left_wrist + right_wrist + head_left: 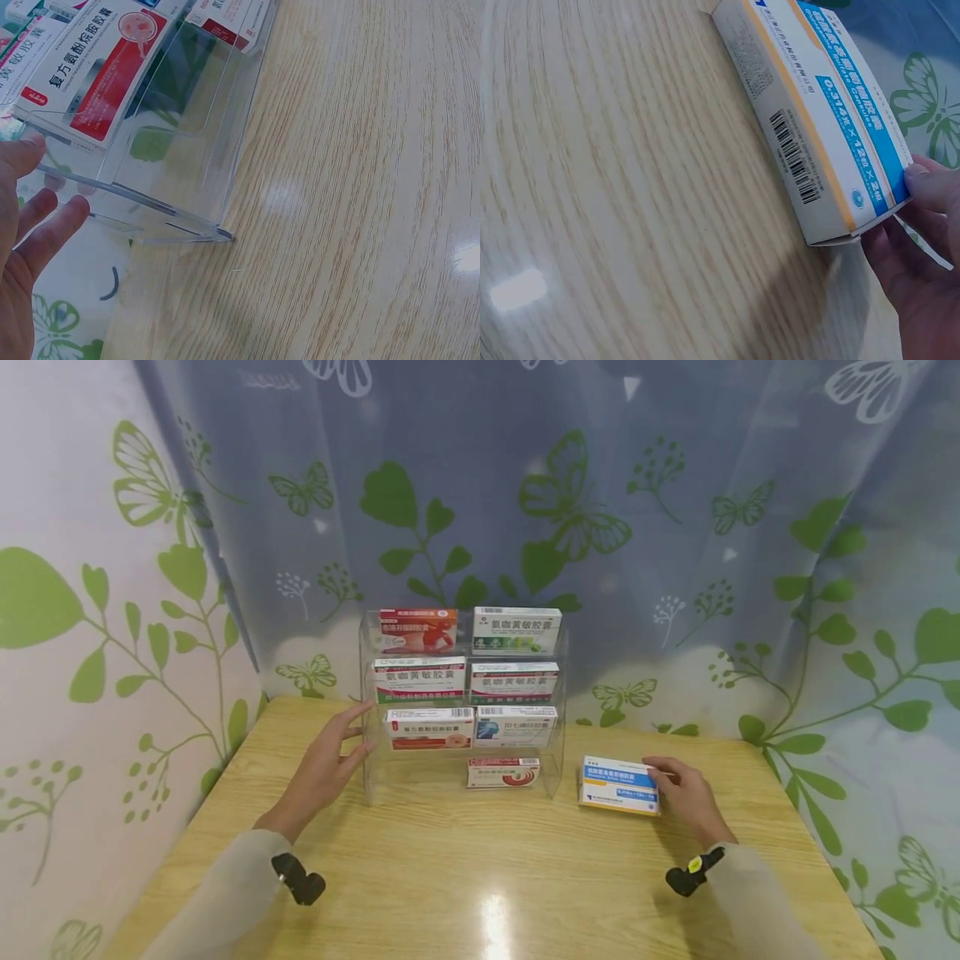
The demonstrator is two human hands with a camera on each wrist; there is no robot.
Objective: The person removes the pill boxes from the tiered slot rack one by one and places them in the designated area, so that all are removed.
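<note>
Backdrop: blue, butterfly-printed cloth (465, 435) hung behind the pale wooden table (405, 877).
Print: "Glucosamine Sulfate Capsules" crossed the white, blue and orange cardboard box (618, 786).
Right hand (688, 797): I pinched its right end, beside the clear plastic rack (423, 773).
Left hand (324, 768): my loose fingers touched the rack's left side.

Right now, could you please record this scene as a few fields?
Left hand: touches the left side of the see-through rack
Right hand: grips the right end of a blue-and-white box
Rack contents: seven boxes, two on each of the three upper tiers, one at bottom right
Surface: wooden table
Backdrop: cloth with leaves and butterflies
</note>
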